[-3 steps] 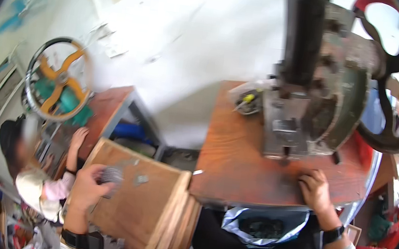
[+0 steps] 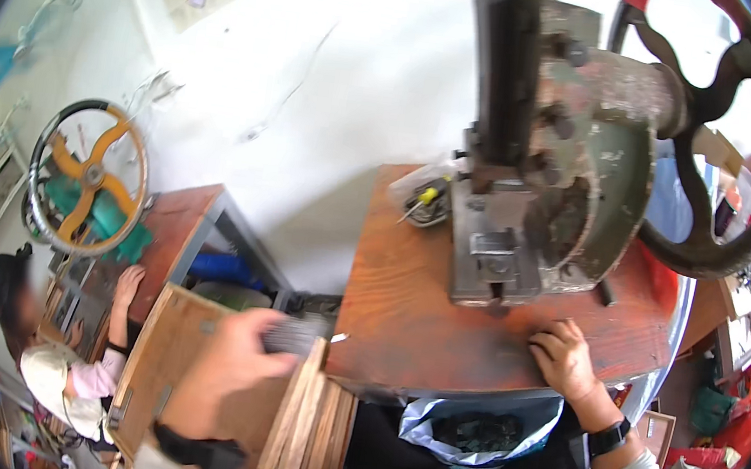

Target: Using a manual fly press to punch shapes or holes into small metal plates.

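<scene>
My left hand [image 2: 223, 370] is raised over a wooden box [image 2: 164, 349] at the lower left, its fingers closed on a small grey metal piece [image 2: 290, 337]. Resting on the brown wooden tabletop [image 2: 403, 313], my right hand [image 2: 564, 356] has its fingers curled on the surface just below a heavy grey press machine [image 2: 539, 198]. Nothing shows in that hand. The press has a large dark flywheel [image 2: 716, 136] at the right.
Another person [image 2: 61, 355] in a pink sleeve works at the far left beside a second machine with an orange-spoked wheel [image 2: 90, 176]. Wooden slats [image 2: 304, 432] lean by the box. A plastic bag of dark pieces [image 2: 479, 425] lies in my lap. Small tools [image 2: 427, 199] sit behind the press.
My left hand has lifted from the box and swung right toward the tabletop with the grey piece. My right hand stays on the table.
</scene>
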A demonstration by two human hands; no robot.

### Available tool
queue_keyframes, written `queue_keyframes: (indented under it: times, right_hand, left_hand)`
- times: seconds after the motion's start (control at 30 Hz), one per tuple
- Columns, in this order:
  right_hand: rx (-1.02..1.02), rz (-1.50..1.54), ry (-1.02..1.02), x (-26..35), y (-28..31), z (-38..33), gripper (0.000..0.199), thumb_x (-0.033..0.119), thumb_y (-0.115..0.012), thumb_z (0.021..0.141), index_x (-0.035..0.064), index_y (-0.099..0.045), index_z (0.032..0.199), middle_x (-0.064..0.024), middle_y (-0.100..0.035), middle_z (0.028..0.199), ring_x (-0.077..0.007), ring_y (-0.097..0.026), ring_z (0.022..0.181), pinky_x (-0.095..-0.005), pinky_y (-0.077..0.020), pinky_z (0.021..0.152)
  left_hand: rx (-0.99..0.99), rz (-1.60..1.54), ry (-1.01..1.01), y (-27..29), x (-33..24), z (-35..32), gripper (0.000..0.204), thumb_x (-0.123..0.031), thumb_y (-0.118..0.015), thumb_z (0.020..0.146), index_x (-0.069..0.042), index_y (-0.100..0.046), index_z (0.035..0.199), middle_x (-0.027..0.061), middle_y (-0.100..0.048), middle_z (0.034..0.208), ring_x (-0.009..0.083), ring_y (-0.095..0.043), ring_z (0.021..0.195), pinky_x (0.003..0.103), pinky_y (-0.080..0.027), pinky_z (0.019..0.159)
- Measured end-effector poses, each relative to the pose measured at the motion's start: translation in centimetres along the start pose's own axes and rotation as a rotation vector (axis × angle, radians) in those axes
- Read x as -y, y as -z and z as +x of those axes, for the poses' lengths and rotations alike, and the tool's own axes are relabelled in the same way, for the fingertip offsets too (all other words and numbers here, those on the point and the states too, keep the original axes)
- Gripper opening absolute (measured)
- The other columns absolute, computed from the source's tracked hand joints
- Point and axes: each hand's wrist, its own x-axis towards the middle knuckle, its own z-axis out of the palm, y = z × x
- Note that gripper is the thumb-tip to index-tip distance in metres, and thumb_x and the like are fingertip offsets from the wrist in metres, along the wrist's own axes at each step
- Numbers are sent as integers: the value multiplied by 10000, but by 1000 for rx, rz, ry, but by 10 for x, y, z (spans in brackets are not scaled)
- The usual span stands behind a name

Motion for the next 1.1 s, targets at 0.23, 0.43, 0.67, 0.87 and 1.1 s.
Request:
queue_keyframes:
  times: [0.23,0.43,0.67,0.87,1.1]
  right_hand:
    - [133,265,-67,11,4,14,587,262,-786,685,4,-581,1170,-181,-563,1181,-379,-504,1129,-432,-424,950]
    - [325,-135,-172,3,-4,-1,760,452,-703,739,-7,-468,1297,-177,-431,1343,-425,-304,1306,-625,-226,1026]
    - [128,143,-138,4,-15,24,347,270,-750,690,103,-708,991,-95,-604,1162,-317,-489,1153,-446,-347,1003]
    - [62,231,-225,-5,-22,17,253,232,-770,657,111,-720,873,-54,-634,1043,-290,-515,1089,-429,-383,944]
    - [161,243,-45,-10,-28,15,217,220,-755,680,105,-697,856,-39,-625,979,-262,-526,1000,-428,-393,897]
  left_hand:
    - [205,300,-434,-210,-53,74,504,-252,-778,654,6,-627,1060,189,-661,970,362,-627,912,414,-500,825]
    - [103,381,-568,-229,-65,69,522,-251,-735,728,22,-583,1146,174,-610,1093,337,-567,1026,407,-452,903]
    - [133,247,-511,-217,-53,80,516,-177,-736,715,-13,-572,1176,155,-605,1107,339,-553,1039,415,-449,900]
    - [54,317,-528,-223,-49,66,617,-210,-758,694,-26,-537,1241,167,-553,1199,367,-493,1113,449,-390,950]
    - [-93,94,-497,-234,-29,63,630,-173,-770,681,-21,-532,1244,176,-549,1192,368,-490,1105,455,-372,961]
